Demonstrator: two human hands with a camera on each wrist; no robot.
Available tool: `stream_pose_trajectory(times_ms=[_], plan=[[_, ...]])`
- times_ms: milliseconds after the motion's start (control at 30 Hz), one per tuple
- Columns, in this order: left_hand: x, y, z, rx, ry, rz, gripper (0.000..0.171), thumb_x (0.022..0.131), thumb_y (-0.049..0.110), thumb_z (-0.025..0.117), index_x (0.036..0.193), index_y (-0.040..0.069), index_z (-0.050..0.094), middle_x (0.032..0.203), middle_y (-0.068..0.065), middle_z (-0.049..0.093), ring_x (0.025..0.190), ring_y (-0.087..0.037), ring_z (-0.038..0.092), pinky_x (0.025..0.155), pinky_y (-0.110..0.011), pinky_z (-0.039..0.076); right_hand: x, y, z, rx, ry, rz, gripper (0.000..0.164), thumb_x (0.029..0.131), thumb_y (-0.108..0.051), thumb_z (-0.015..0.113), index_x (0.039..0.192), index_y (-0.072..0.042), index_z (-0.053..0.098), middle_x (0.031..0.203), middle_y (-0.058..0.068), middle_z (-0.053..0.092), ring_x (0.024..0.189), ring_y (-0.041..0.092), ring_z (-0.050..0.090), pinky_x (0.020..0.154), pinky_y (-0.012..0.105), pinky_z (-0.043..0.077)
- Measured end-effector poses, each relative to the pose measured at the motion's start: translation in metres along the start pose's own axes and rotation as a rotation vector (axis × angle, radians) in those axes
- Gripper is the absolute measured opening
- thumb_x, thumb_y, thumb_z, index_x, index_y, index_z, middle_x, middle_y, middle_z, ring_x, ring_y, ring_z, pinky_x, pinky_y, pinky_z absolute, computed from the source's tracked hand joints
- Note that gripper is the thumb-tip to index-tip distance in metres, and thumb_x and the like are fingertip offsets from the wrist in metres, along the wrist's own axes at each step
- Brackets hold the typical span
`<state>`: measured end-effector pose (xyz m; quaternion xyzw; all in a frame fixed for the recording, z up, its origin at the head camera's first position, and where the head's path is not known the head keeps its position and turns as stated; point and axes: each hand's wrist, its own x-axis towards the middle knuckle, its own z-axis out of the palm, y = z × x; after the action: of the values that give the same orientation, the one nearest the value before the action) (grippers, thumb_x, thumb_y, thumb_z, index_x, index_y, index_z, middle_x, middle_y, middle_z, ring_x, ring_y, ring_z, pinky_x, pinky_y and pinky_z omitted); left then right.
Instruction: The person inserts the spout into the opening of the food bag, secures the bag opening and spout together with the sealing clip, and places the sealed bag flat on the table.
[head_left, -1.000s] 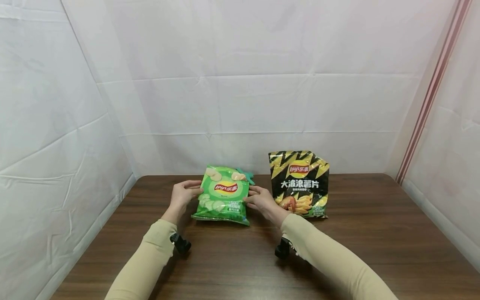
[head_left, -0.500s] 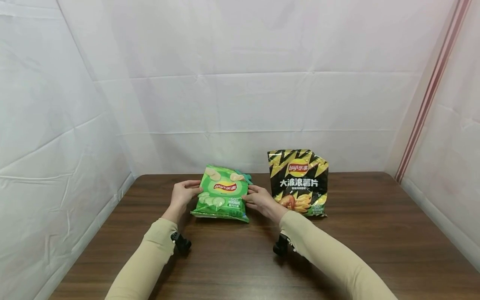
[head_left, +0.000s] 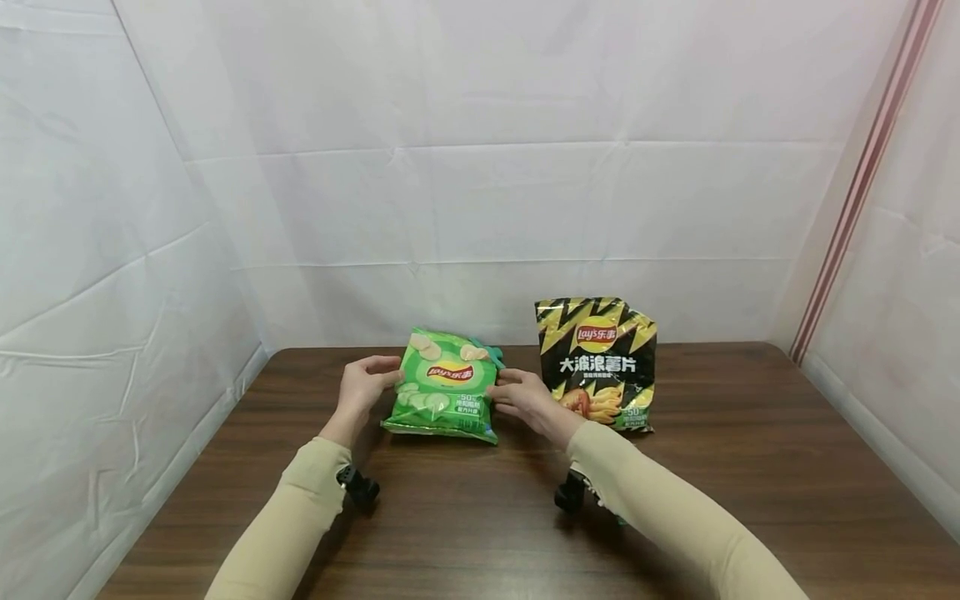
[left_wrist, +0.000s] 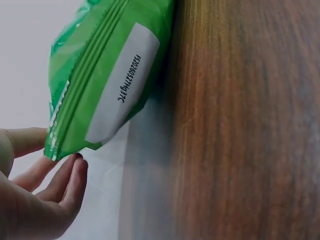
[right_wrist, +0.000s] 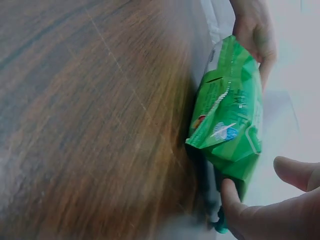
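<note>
Green chip bag (head_left: 446,386)'s sitting around the counter (head_left: 457,525)'s 11 o'clock, left hand (head_left: 363,385) at its 9, right hand (head_left: 528,402) at its 3, fingers (right_wrist: 231,197) loosely spread on both.

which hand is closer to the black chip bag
Right. The right hand is just left of the black chip bag, at the right edge of the green bag; the left hand is farther off, at the green bag's left edge.
</note>
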<state>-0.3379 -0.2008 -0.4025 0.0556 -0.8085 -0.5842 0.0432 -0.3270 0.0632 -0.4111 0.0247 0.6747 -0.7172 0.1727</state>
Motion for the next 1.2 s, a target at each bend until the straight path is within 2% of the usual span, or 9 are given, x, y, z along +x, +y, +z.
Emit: stream_pose_trajectory(times_ms=[233,367,567,800,1033,1200], plan=[[-0.010,0.012,0.002,0.149,0.057,0.118,0.035,0.088,0.022,0.067,0.119,0.005,0.065,0.114,-0.015,0.063,0.102,-0.028,0.057,0.083,-0.040,0.048,-0.017,-0.006,-0.004,-0.083,-0.017,0.014,0.056,0.093,-0.013,0.061,0.142,0.002,0.037,0.135,0.023,0.049,0.123,0.036,0.052,0.102,0.045,0.043],[-0.017,0.020,0.007,0.198,0.042,0.196,0.036,0.089,0.025,0.067,0.119,0.005,0.065,0.114,-0.015,0.063,0.100,-0.028,0.057,0.080,-0.041,0.047,-0.026,-0.009,-0.009,-0.114,-0.047,-0.003,0.053,0.093,-0.017,0.061,0.139,0.001,0.042,0.134,0.022,0.052,0.122,0.036,0.053,0.102,0.046,0.042],[-0.027,0.027,0.015,0.158,-0.018,0.235,0.038,0.088,0.028,0.068,0.120,0.008,0.064,0.120,-0.014,0.062,0.104,-0.027,0.058,0.083,-0.041,0.049,-0.040,-0.010,-0.022,-0.182,-0.124,-0.041,0.046,0.094,-0.022,0.060,0.134,-0.001,0.051,0.133,0.022,0.054,0.118,0.035,0.057,0.100,0.047,0.044],[-0.040,0.038,0.030,0.126,-0.067,0.289,0.034,0.088,0.027,0.069,0.118,0.012,0.065,0.117,-0.010,0.065,0.104,-0.024,0.058,0.082,-0.040,0.049,-0.060,-0.016,-0.040,-0.242,-0.158,-0.080,0.046,0.093,-0.024,0.062,0.133,-0.004,0.052,0.133,0.019,0.054,0.116,0.031,0.059,0.099,0.046,0.045],[-0.049,0.046,0.049,0.147,-0.120,0.341,0.028,0.087,0.027,0.070,0.112,0.014,0.068,0.109,-0.005,0.068,0.100,-0.022,0.060,0.080,-0.037,0.050,-0.078,-0.021,-0.062,-0.336,-0.176,-0.117,0.047,0.092,-0.029,0.063,0.132,-0.005,0.053,0.134,0.017,0.053,0.116,0.028,0.060,0.094,0.042,0.049],[-0.053,0.048,0.067,0.121,-0.157,0.361,0.028,0.086,0.026,0.071,0.110,0.014,0.068,0.107,-0.005,0.068,0.097,-0.022,0.061,0.079,-0.036,0.051,-0.085,-0.020,-0.079,-0.371,-0.183,-0.157,0.050,0.093,-0.032,0.061,0.134,-0.005,0.052,0.135,0.020,0.052,0.118,0.030,0.058,0.092,0.039,0.051]])
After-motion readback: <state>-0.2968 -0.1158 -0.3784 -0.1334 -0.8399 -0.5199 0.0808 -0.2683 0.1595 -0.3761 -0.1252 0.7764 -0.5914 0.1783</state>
